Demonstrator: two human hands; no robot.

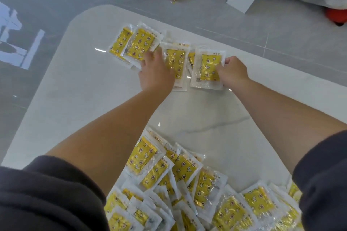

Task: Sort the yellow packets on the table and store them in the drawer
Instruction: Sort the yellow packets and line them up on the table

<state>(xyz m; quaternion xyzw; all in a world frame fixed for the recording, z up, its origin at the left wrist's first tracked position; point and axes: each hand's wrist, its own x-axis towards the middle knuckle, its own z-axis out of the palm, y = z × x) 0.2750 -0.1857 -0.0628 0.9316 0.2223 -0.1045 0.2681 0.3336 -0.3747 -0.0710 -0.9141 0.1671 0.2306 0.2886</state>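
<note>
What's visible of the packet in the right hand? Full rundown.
The packet is a clear, glossy plastic sleeve with a yellow foil insert printed with stars, moons and flowers. It lies roughly flat at the far row's right end on the white table. The right hand pinches its right edge; its left edge overlaps a neighbouring packet.

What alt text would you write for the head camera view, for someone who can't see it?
A person's right hand pinches one yellow packet while the left hand rests on a loose row of the same packets at the far side of a white table. A bigger heap of them lies close to the person's body.
</note>
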